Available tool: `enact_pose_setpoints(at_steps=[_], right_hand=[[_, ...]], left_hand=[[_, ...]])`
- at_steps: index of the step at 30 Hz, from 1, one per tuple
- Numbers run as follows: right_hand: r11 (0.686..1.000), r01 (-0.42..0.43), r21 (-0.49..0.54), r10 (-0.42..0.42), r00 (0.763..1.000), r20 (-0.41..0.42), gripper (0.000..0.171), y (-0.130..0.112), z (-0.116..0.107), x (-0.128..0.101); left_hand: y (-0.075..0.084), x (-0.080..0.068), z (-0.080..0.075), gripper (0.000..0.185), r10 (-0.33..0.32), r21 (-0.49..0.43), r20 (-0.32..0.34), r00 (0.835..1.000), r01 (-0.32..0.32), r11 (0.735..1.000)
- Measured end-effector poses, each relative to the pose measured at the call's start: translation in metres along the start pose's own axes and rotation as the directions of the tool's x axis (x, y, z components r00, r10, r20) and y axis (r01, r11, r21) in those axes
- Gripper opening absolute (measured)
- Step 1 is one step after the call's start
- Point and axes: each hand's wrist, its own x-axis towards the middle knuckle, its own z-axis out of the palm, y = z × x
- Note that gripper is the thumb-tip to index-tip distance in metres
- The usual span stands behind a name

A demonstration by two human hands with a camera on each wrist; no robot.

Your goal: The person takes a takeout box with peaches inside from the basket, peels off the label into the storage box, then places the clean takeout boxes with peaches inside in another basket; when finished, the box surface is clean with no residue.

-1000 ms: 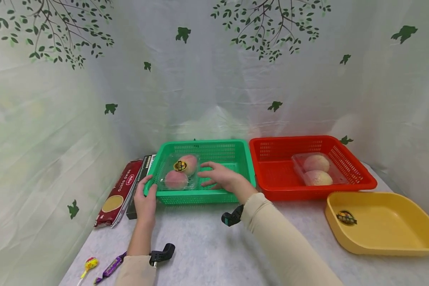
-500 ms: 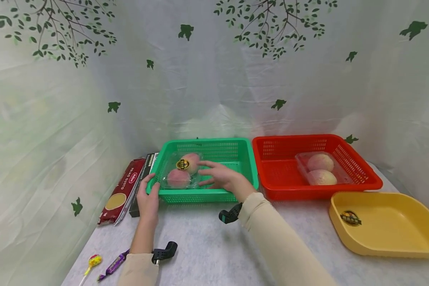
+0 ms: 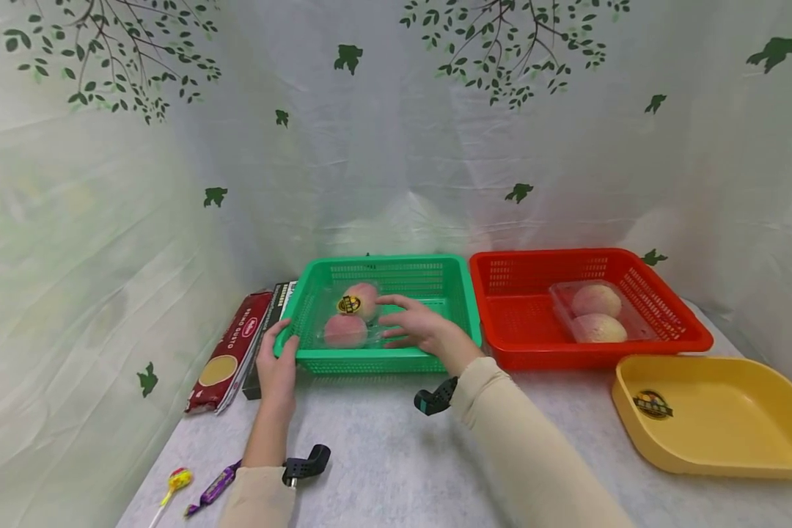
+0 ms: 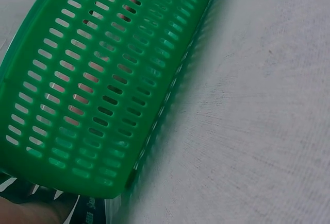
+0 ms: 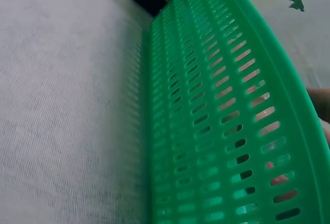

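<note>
In the head view, a green plastic basket (image 3: 369,364) stands at the back of the table. My left hand (image 3: 276,374) grips its front left corner, thumb over the rim and fingers outside. A clear plastic box (image 3: 349,304) with two pink peaches (image 3: 345,331) and a round black-and-yellow sticker sits in the basket's left half. Over the basket's front right part reaches my right hand (image 3: 422,326), its spread, fairly straight fingers at the box's right edge. The right wrist view shows mostly the basket's slotted wall (image 5: 206,105), which hides most of the right hand.
Beside it is a red basket (image 3: 515,359) holding another clear box of two pale peaches (image 3: 597,328). A yellow tray (image 3: 732,411) lies front right. Left are a dark red packet (image 3: 231,352), a black box (image 3: 254,381), a lollipop (image 3: 180,480) and a purple-wrapped candy (image 3: 216,487).
The clear box of peaches has shifted slightly right inside the green basket, the right hand moving right with it. The left hand stays at the corner. The whole head view has shifted a little.
</note>
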Motion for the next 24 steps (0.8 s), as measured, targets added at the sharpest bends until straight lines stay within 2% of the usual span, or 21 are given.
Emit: enact_pose_setpoints(at_steps=[8, 13, 18, 24], right_hand=[[0.984, -0.001, -0.178, -0.004, 1.000, -0.027, 0.047, 0.001, -0.002, -0.005], [0.969, 0.030, -0.247, -0.045, 0.997, -0.058, 0.041, -0.001, 0.001, -0.007], [0.965, 0.042, -0.258, -0.072, 0.991, -0.110, 0.040, -0.003, 0.002, -0.009], [0.975, 0.045, -0.219, -0.087, 0.978, -0.189, 0.040, -0.003, 0.001, -0.011]], left_hand=[[-0.003, -0.002, 0.001, 0.045, -0.023, -0.034, 0.015, 1.000, 0.024, 0.999], [-0.003, -0.002, 0.001, 0.045, -0.022, -0.040, 0.023, 1.000, 0.022, 0.999], [-0.002, -0.001, 0.000, 0.045, -0.012, -0.044, 0.017, 1.000, 0.013, 0.999], [-0.002, -0.001, 0.001, 0.043, -0.013, -0.050, 0.008, 1.000, 0.013, 0.999]])
